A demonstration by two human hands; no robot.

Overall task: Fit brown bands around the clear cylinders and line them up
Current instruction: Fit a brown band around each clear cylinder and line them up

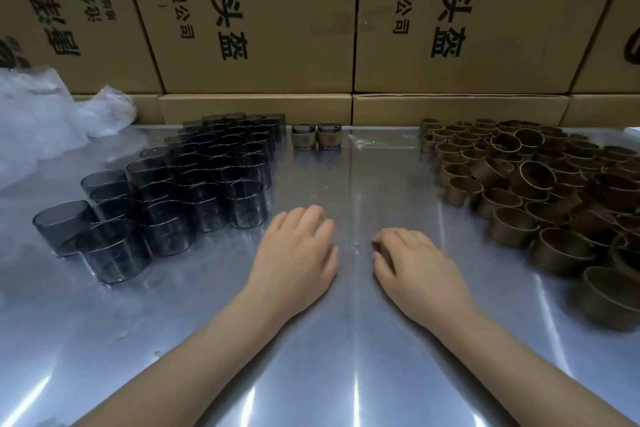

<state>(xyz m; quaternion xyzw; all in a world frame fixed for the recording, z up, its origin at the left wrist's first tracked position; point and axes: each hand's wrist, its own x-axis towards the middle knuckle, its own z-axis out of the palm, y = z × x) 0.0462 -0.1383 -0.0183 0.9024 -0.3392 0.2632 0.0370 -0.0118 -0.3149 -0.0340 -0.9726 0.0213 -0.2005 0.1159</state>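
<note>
Several clear, dark-tinted cylinders (194, 184) stand packed together on the left of the shiny metal table (346, 340). A heap of several brown bands (540, 191) lies on the right. Two cylinders with brown bands fitted (316, 136) stand side by side at the back centre. My left hand (298, 250) rests palm down on the table just right of the nearest cylinders, fingers loosely bent, holding nothing. My right hand (412, 260) rests palm down beside it, left of the band heap, also holding nothing.
Large cardboard boxes (346, 28) with printed characters form a wall behind the table. Crumpled clear plastic bags (52, 114) lie at the far left. Bare table shows between the cylinders and the bands and in front of my arms.
</note>
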